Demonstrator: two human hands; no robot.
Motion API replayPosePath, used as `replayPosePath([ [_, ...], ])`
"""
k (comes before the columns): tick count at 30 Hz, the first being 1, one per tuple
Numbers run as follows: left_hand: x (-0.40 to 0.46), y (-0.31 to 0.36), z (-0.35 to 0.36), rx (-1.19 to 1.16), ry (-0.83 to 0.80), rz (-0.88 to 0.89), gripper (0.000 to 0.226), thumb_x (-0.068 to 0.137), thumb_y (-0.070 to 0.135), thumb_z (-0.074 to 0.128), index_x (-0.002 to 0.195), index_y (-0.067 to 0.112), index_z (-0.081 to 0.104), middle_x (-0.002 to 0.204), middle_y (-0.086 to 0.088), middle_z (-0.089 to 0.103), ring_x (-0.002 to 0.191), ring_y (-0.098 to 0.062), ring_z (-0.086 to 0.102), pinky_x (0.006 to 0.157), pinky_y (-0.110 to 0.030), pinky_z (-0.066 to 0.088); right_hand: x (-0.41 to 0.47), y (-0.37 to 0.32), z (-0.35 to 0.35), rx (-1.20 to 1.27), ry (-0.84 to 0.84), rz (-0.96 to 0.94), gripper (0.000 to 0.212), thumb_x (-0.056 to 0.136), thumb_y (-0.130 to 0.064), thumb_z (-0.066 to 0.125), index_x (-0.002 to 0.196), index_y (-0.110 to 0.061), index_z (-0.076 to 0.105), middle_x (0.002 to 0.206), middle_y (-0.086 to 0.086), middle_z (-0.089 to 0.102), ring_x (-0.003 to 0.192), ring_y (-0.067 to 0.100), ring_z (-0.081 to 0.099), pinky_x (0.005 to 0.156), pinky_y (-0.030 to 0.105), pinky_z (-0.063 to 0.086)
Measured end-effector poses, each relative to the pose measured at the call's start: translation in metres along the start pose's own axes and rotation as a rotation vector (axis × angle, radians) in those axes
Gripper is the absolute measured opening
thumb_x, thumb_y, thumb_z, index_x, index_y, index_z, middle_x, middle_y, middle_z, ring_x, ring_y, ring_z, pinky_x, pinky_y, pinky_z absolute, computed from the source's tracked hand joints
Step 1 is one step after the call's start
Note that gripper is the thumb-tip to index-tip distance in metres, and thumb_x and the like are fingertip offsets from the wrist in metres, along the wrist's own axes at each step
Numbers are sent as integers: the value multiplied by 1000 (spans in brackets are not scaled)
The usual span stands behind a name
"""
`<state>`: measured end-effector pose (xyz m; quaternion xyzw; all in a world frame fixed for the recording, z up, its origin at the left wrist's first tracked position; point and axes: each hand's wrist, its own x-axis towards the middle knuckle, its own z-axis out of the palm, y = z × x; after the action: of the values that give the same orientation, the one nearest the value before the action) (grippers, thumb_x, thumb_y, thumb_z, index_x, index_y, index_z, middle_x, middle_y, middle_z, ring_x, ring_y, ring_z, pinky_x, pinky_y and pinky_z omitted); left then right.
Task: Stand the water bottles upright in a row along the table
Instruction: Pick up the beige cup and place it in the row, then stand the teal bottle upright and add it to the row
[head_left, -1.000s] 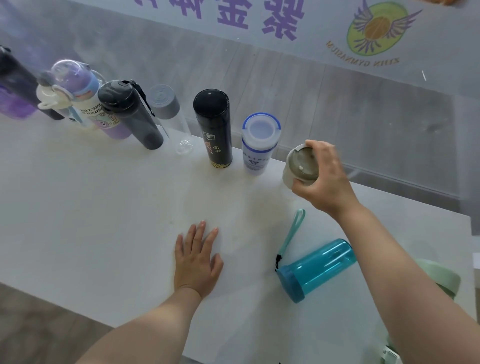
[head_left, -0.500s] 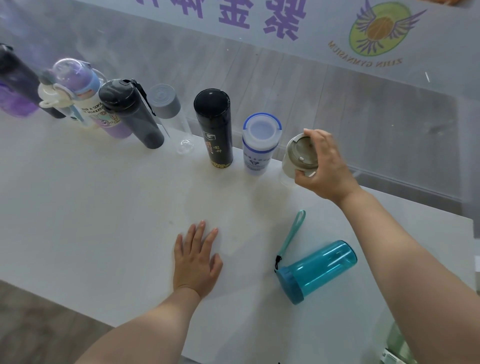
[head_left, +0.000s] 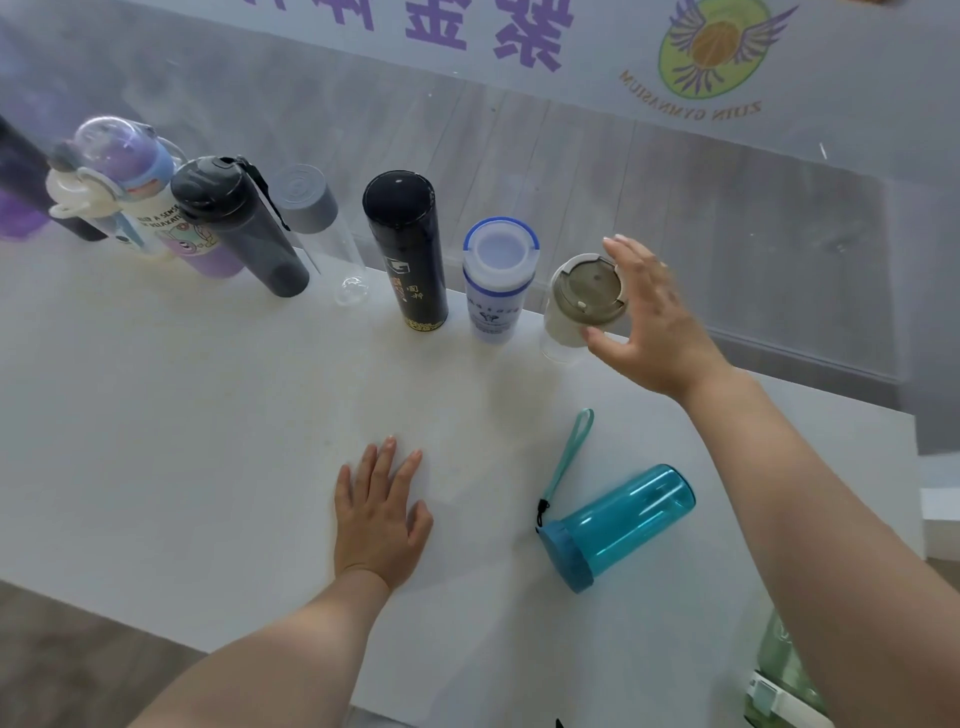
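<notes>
Several bottles stand upright in a row along the far edge of the white table (head_left: 156, 441): a purple-capped one (head_left: 130, 171), a dark grey one (head_left: 234, 223), a clear one with a grey cap (head_left: 311, 208), a black flask (head_left: 405, 244), a white bottle with a blue ring (head_left: 498, 275) and a clear bottle with a beige lid (head_left: 582, 301). My right hand (head_left: 649, 317) is just right of the beige-lidded bottle, fingers spread and off it. A teal bottle (head_left: 618, 525) with a strap lies on its side. My left hand (head_left: 379, 514) rests flat on the table.
A pale green bottle (head_left: 779, 675) shows at the bottom right corner, partly hidden by my right arm. Dark and purple bottles (head_left: 21, 197) stand at the far left end. The table's far edge drops to a grey wooden floor.
My right hand carried the beige-lidded bottle up to the row beside the white bottle, set it standing and has let go, fingers now spread. My left hand has stayed flat.
</notes>
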<state>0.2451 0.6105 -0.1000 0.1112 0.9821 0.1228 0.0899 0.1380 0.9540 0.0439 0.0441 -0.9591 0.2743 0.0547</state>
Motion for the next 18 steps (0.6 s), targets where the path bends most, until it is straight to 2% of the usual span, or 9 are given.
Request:
replayPosePath([
  [2,0,0,0,-2,1,-2,62,81,38,38,142,26,42,154,-6,33,144,-25,24,116,-52,12,-18,-4,-1,-4,108,-16,65,85,-17,59,144,-7,34,149,11,36,139,25,32,117,37,26],
  [4,0,0,1,-4,2,-3,62,81,38,38,142,26,41,155,-6,32,144,-25,23,116,-52,12,-44,-9,3,-15,145,-24,55,86,-7,53,140,-3,40,143,13,43,134,25,39,116,33,27],
  [6,0,0,1,-1,0,-2,62,81,39,37,142,26,40,155,-6,32,144,-24,22,116,-52,12,-75,-10,12,-24,102,-49,50,85,-1,52,134,-2,45,133,15,51,126,27,46,114,32,30],
  [10,-1,0,1,4,7,-2,62,81,39,36,142,27,40,155,-6,32,145,-24,21,116,-51,11,-143,-12,39,15,-93,28,54,74,11,53,123,-10,55,120,6,58,115,21,51,103,39,42],
  [13,-1,1,0,8,7,-5,62,82,40,36,142,27,40,155,-6,31,145,-24,21,116,-51,10,-185,-18,55,-5,-187,40,58,65,8,45,116,-18,55,115,0,58,112,19,49,102,36,38],
  [15,-1,1,1,9,6,-5,62,82,40,35,143,27,40,155,-6,31,145,-24,20,116,-51,10,-201,-20,63,-52,-223,3,58,64,2,38,115,-21,51,115,-2,57,112,21,51,109,37,31],
  [18,-1,0,1,8,9,-7,62,82,40,35,142,27,40,155,-6,31,145,-23,20,116,-51,10,-214,-21,70,-168,-275,-27,66,61,0,42,123,-20,51,124,-3,54,122,21,44,116,43,18],
])
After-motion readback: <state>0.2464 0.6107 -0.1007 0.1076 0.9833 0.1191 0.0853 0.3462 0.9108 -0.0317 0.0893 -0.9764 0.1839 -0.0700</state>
